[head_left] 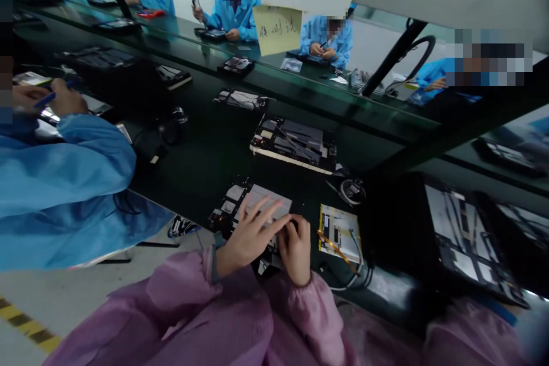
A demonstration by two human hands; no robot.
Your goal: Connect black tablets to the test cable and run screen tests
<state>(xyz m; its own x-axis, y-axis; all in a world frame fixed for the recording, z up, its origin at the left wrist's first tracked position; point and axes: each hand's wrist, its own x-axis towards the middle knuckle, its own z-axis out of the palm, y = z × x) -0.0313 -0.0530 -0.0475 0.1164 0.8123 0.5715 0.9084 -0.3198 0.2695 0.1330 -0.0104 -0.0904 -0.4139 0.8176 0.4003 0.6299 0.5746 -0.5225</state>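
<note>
An opened tablet-like device (273, 194) with a dark frame and pale grey inner panels lies on the dark green bench in front of me. My left hand (249, 237) rests over it, fingers stretched out and spread across the pale panel. At the device's right side, my right hand (297, 249) has its fingers curled down close to the left fingertips. What lies under those curled fingers is hidden. Just to the right sits a flat battery-like pack (338, 229) with yellow edges, an orange ribbon cable (337, 246) and a pale cable across it.
Behind the device lies a stack of opened tablets (295, 140), with a coiled cable (352, 190) nearby. More opened devices (465, 229) stand on a black block at right. A co-worker's blue sleeve (77, 154) reaches in at left. Other people sit across the bench.
</note>
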